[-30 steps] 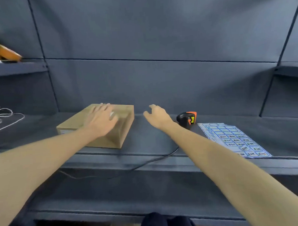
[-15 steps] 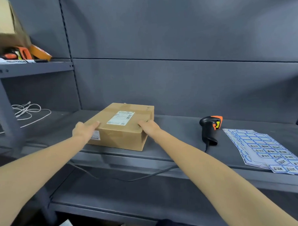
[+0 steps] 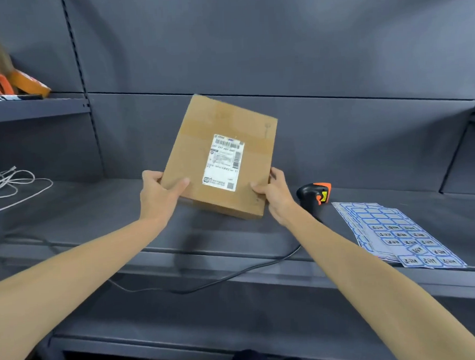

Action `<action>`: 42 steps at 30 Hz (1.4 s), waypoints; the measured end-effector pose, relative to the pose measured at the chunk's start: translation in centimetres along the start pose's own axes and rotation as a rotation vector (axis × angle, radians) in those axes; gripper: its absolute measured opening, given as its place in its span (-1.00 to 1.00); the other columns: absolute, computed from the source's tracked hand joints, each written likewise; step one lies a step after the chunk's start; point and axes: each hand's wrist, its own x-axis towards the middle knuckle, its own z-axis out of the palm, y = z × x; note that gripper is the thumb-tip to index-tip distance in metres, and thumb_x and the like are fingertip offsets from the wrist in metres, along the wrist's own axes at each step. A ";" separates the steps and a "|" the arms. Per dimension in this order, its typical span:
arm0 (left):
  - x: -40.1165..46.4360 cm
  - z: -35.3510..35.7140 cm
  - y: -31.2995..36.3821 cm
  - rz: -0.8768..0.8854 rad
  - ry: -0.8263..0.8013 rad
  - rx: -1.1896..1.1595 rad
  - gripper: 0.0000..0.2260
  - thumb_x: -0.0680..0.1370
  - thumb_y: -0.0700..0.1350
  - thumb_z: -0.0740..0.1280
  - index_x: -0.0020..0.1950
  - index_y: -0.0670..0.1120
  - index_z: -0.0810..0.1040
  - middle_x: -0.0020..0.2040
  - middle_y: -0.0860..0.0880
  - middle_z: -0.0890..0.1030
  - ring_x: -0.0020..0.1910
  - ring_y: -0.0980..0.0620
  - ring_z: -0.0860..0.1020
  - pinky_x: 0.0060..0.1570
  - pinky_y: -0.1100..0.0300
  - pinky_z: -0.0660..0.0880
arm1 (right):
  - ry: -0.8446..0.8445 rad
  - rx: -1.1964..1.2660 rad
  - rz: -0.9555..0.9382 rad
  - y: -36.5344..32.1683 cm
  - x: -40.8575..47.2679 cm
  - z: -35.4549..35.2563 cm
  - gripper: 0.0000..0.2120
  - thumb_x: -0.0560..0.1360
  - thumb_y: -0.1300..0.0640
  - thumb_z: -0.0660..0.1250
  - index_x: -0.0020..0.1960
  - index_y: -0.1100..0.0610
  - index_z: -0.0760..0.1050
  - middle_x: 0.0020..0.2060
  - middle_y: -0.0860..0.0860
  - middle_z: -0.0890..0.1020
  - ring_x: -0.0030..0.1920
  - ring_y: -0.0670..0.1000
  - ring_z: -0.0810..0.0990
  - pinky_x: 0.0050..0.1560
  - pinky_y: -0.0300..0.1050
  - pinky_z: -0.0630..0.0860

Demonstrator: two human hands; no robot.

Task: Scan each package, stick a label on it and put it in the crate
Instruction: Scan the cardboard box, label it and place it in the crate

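Gripping the package at its lower corners, left hand and right hand tilt it above the shelf

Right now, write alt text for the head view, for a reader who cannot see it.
Two bare hands, left hand and right hand, hold a flat cardboard package tilted up above a grey shelf, its white shipping label facing the camera. A black and orange scanner and sheets of blue-bordered stickers lie on the shelf to the right.
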 end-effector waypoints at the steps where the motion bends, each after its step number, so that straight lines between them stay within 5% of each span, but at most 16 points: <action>1: -0.1 0.7 0.4 0.001 -0.016 -0.036 -0.51 0.44 0.04 0.48 0.17 -0.17 0.35 -0.10 0.14 0.42 -0.09 0.11 0.47 -0.19 0.31 0.35 | 0.014 -0.010 -0.041 -0.4 -0.1 -1.2 -0.40 0.46 0.46 0.33 0.40 0.13 0.20 0.31 0.03 0.48 0.27 0.02 0.48 0.24 -0.03 0.48; 7: -1.0 4.2 1.8 -0.082 -0.175 -0.244 -0.43 0.42 0.26 0.40 0.30 0.01 0.33 0.12 0.14 0.51 0.09 0.14 0.51 0.08 0.13 0.44 | 0.032 -0.144 -0.244 -1.3 -1.3 -5.9 -0.33 0.39 0.52 0.34 0.36 0.06 0.24 0.35 0.00 0.46 0.34 -0.03 0.42 0.32 -0.04 0.41; 13: -2.8 6.7 0.5 -0.114 -0.213 -0.307 -0.47 0.52 0.25 0.27 0.43 0.12 0.26 0.20 0.13 0.53 0.18 0.09 0.50 0.18 0.12 0.37 | 0.011 -0.252 -0.184 -0.3 -2.4 -7.6 -0.37 0.42 0.48 0.32 0.37 0.05 0.25 0.34 -0.03 0.44 0.35 -0.06 0.40 0.33 -0.04 0.41; 16: -3.0 7.0 0.7 -0.095 -0.230 -0.331 -0.49 0.56 0.19 0.25 0.47 0.09 0.26 0.21 0.14 0.51 0.14 0.14 0.48 0.11 0.21 0.34 | 0.038 -0.084 -0.104 -1.2 -2.8 -7.9 -0.59 0.50 0.34 0.25 0.32 0.11 0.37 0.19 -0.02 0.56 0.19 -0.04 0.52 0.10 -0.18 0.46; 18: -3.1 6.9 0.6 -0.079 -0.226 -0.333 -0.50 0.56 0.17 0.25 0.46 0.06 0.28 0.22 0.14 0.51 0.12 0.16 0.48 0.08 0.24 0.34 | 0.212 -0.001 0.009 -1.4 -2.3 -8.2 -0.73 0.54 0.23 0.19 0.22 0.07 0.41 0.06 -0.01 0.56 0.01 -0.05 0.52 0.04 -0.17 0.45; 21: -3.3 6.8 0.4 -0.064 -0.223 -0.318 -0.51 0.57 0.17 0.25 0.46 0.06 0.30 0.22 0.16 0.51 0.11 0.21 0.48 0.07 0.28 0.34 | 0.427 -0.255 0.163 -0.3 -0.9 -9.4 -0.78 0.52 0.07 0.17 0.15 0.06 0.42 0.20 0.13 0.51 0.19 0.13 0.44 0.21 0.04 0.41; 24: -3.1 6.5 0.1 -0.056 -0.225 -0.295 -0.50 0.55 0.18 0.26 0.45 0.07 0.31 0.24 0.15 0.52 0.15 0.17 0.49 0.10 0.24 0.36 | 0.384 -0.622 0.318 1.1 -0.1 -9.9 -0.43 0.51 -0.11 0.21 0.40 0.19 0.32 0.34 0.21 0.41 0.37 0.24 0.29 0.39 0.06 0.23; 30: -2.8 6.5 -0.2 -0.076 -0.204 -0.287 -0.49 0.51 0.20 0.32 0.43 0.11 0.35 0.19 0.14 0.55 0.09 0.21 0.52 0.09 0.18 0.44 | 0.279 -1.025 0.384 1.3 -0.2 -10.3 -0.34 0.44 -0.23 0.31 0.39 0.15 0.34 0.37 0.21 0.36 0.40 0.25 0.21 0.33 0.04 0.15; 34: -2.8 6.4 -0.1 -0.083 -0.195 -0.297 -0.50 0.50 0.17 0.35 0.41 0.11 0.37 0.05 0.22 0.56 0.02 0.26 0.53 -0.04 0.25 0.45 | 0.280 -0.859 0.390 0.3 0.4 -11.9 -0.45 0.31 -0.04 0.47 0.20 0.16 0.40 0.07 0.16 0.54 0.18 0.23 0.47 0.15 0.02 0.43; 37: -2.7 6.5 -0.1 -0.082 -0.190 -0.306 -0.49 0.50 0.17 0.36 0.42 0.10 0.37 0.06 0.22 0.56 0.02 0.27 0.53 -0.07 0.28 0.45 | 0.326 -0.617 0.367 -1.2 -0.8 -12.6 -0.56 0.40 0.17 0.43 0.19 0.27 0.38 -0.14 0.16 0.52 -0.20 0.12 0.52 -0.32 -0.16 0.42; 42: -2.7 7.4 0.0 -0.095 -0.175 -0.376 -0.48 0.49 0.18 0.37 0.41 0.10 0.39 0.17 0.15 0.58 0.06 0.26 0.53 -0.08 0.34 0.43 | 0.337 -0.159 0.270 -3.7 -5.0 -13.1 -0.75 0.40 0.18 0.36 0.03 0.29 0.49 -0.21 0.16 0.63 -0.25 0.09 0.60 -0.20 -0.13 0.46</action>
